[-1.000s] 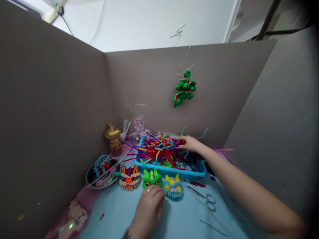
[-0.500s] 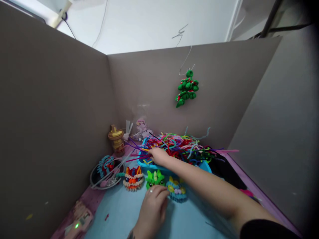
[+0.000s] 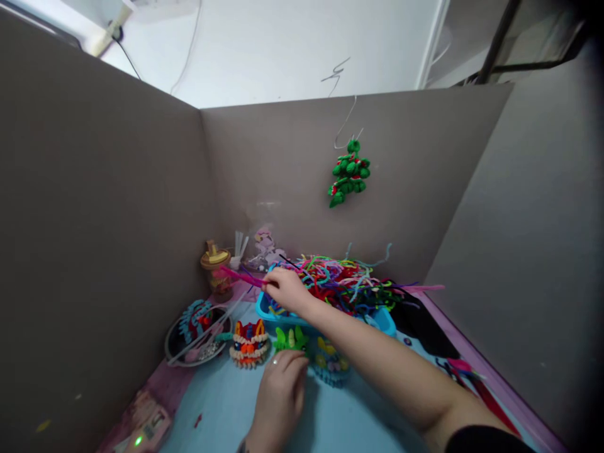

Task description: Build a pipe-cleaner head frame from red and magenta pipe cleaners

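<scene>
My right hand [image 3: 287, 290] reaches across to the left end of a blue tray [image 3: 387, 322] heaped with multicoloured pipe cleaners [image 3: 330, 277]. Its fingers pinch a few magenta pipe cleaners [image 3: 243, 277], which stick out to the left. Lower down, my left hand [image 3: 279, 390], with a ring on one finger, is closed just in front of a green pipe-cleaner animal head [image 3: 291, 340]. Whatever its curled fingers may hold is hidden. On either side stand an orange-red head [image 3: 250, 345] and a light-blue one with yellow parts [image 3: 331, 363], the latter partly behind my right forearm.
At left lies a round dish [image 3: 198, 362] with a blue-and-red piece and sticks. Behind it stands a brown cup [image 3: 217, 267]. A pink device [image 3: 148, 428] glows green at front left. A green tree ornament [image 3: 349, 173] hangs on the grey partition [image 3: 274, 163].
My right hand has lifted magenta pipe cleaners at the tray's left end, and they now point up and left. My left hand stays closed near the green head. The view has shifted slightly.
</scene>
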{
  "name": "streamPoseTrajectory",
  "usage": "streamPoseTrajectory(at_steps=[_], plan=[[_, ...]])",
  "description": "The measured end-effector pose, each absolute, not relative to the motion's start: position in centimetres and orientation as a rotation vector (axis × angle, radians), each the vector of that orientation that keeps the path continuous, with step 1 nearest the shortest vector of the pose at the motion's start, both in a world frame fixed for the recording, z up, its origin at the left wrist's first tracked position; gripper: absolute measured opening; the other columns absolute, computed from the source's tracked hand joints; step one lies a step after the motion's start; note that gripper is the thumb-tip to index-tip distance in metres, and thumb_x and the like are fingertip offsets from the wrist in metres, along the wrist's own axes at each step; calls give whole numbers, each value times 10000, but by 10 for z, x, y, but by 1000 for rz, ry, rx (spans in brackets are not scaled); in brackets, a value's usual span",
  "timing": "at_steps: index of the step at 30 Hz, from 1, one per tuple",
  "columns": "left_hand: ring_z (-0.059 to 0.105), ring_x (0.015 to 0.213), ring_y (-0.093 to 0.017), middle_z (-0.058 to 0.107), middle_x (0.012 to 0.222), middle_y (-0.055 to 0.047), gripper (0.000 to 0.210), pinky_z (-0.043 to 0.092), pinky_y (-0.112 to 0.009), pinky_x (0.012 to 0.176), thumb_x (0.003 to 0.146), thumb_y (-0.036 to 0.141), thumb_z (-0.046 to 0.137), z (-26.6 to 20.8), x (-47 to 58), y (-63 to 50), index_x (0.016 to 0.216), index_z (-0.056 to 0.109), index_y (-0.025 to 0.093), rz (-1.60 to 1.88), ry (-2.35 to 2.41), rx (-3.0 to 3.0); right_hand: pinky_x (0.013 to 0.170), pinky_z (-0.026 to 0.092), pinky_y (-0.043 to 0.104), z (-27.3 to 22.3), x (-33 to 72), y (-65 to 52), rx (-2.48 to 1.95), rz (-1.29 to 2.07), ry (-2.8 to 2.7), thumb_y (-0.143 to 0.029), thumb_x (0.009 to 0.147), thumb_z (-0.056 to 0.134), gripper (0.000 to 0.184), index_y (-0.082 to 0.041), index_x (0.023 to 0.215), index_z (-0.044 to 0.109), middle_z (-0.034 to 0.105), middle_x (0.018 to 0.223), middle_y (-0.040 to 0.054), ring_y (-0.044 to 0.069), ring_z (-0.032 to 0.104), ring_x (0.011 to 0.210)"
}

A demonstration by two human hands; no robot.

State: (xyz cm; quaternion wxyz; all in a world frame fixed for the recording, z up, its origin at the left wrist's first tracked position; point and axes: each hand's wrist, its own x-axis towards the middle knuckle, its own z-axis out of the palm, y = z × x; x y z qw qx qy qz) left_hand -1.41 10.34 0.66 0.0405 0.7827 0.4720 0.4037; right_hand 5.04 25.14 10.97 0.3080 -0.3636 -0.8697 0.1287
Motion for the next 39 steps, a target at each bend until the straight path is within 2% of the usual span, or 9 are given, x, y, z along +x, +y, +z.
streamPoseTrajectory(at_steps=[2,6,10,13,17,20,26,32,39], plan=[[636,885,-206,678,965,-96,251,540,-364,771,820,95,448,6,-17,104,953,639,189,1249,1464,2362,651,406,223,145,59,236,-743,585,-1934,-258,801,560,128,-171,719,606,589,715,-3,121,532,695],[642,883,-195,690,948,-84,216,532,-354,790,833,159,472,7,-26,109,942,656,192,1348,1412,2227,435,306,185,188,102,199,-539,1104,-1463,-381,735,624,214,-186,737,536,496,561,-69,58,385,434],[654,825,-234,705,875,-95,213,532,-399,755,795,311,554,21,-31,112,866,687,160,1498,1399,1783,354,243,182,149,135,150,-728,1508,-1436,-371,655,677,253,-176,665,516,496,477,-68,50,361,348],[657,878,-250,707,936,-119,373,521,-401,791,768,441,588,36,-20,99,951,677,129,1474,1159,1313,347,213,181,94,140,108,-893,1653,-1446,-325,644,662,230,-174,604,493,445,414,-82,43,322,327],[628,991,-266,685,1024,-158,469,489,-403,855,741,474,633,53,3,58,1025,640,101,1374,878,982,374,206,183,54,139,55,-1019,1563,-1461,-254,663,601,185,-184,584,448,401,410,-94,45,295,352],[651,934,-255,708,941,-147,444,494,-374,824,696,441,694,61,12,28,979,646,102,1394,851,859,424,233,186,52,140,26,-1052,1406,-1590,-215,664,591,185,-173,555,447,385,446,-84,51,314,421],[678,779,-200,721,807,-97,278,509,-282,700,714,331,699,85,9,-8,876,659,109,1489,811,687,513,322,214,59,143,-11,-1127,1117,-1812,-279,804,470,244,-143,742,663,513,538,-22,104,461,525],[659,743,-167,695,814,-74,236,503,-282,683,749,309,665,104,11,-33,890,645,121,1549,757,693,562,351,231,60,149,-32,-1130,944,-1901,-301,825,449,301,-160,759,707,594,604,9,135,519,596],[428,485,-68,434,543,60,308,404,-213,540,753,454,624,115,16,-38,767,556,154,1752,711,931,624,403,253,55,152,-32,-1049,850,-1912,-299,842,435,302,-182,756,700,645,681,25,164,572,678]])
